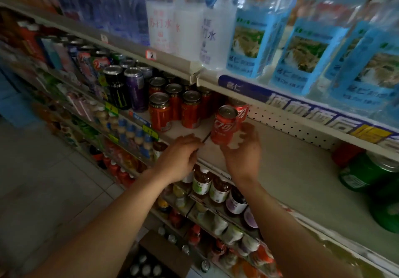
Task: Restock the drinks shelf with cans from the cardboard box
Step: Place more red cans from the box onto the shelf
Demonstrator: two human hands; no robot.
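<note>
My right hand grips a red cola can and holds it tilted just above the beige drinks shelf. A second red cola can stands close behind it. My left hand hovers at the shelf's front edge with its fingers loosely curled and holds nothing. The cardboard box lies on the floor at the bottom, with silver can tops showing inside.
Orange-red cans and tall dark cans stand on the shelf's left part. Green cans sit at the far right. Water bottles fill the shelf above, and small bottles line the shelves below.
</note>
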